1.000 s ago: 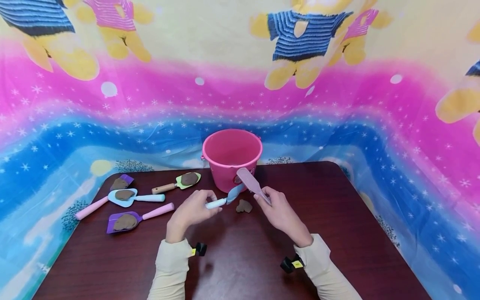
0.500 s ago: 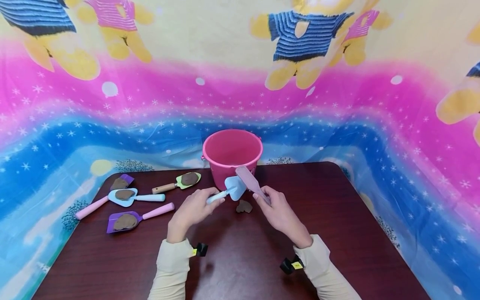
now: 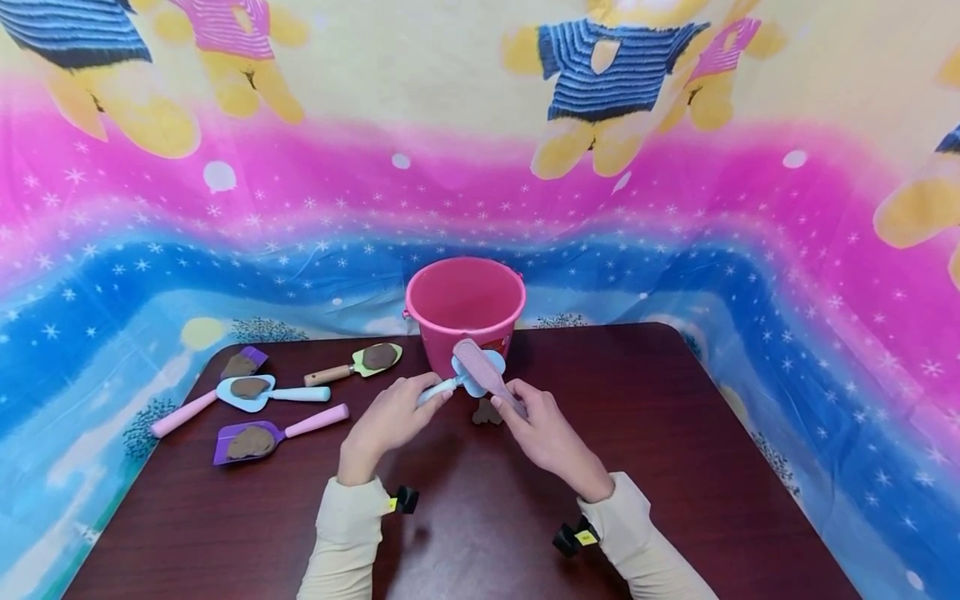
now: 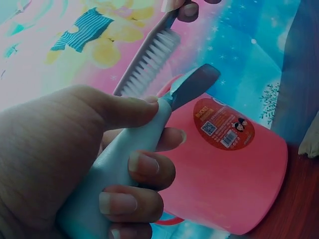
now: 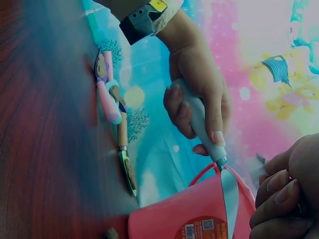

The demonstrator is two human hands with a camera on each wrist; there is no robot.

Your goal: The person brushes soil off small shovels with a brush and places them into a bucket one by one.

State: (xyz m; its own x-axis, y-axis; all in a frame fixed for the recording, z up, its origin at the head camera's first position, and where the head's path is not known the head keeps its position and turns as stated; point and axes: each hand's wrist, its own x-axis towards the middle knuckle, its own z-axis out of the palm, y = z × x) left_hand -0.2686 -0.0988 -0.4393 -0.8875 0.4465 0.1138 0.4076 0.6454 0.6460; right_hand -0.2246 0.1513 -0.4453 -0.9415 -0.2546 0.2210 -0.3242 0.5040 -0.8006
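Gripping a light-blue trowel (image 5: pixel 230 191) by its handle, the left hand (image 3: pixel 388 423) holds the blade before the pink bucket (image 3: pixel 442 346). The right hand (image 3: pixel 553 435) grasps a brush (image 3: pixel 480 367) that covers part of the blade; whether bristles touch it cannot be told. That hand partly hides a brown lump (image 3: pixel 484 414) on the table (image 3: pixel 660 433).

Left hand (image 3: pixel 390 421): grips a light-blue trowel (image 3: pixel 497 361) by the handle.
Right hand (image 3: pixel 551 437): holds a mauve flat-headed tool (image 3: pixel 480 364) across the trowel's blade; contact is unclear.
Pink bucket (image 3: pixel 442 346): upright behind both tools, on the dark red-brown table (image 3: pixel 465 533).
Brown lump (image 3: pixel 486 413): near the bucket, partly hidden.
Table's left side: wooden-handled green trowel (image 3: pixel 327 377), second light-blue trowel (image 3: pixel 303 395), front purple shovel (image 3: pixel 317 422), rear purple shovel (image 3: pixel 183 415), each bearing brown stuff (image 3: pixel 250 443).
Backdrop cloth (image 3: pixel 450 100): snowflakes, figures in striped tops.
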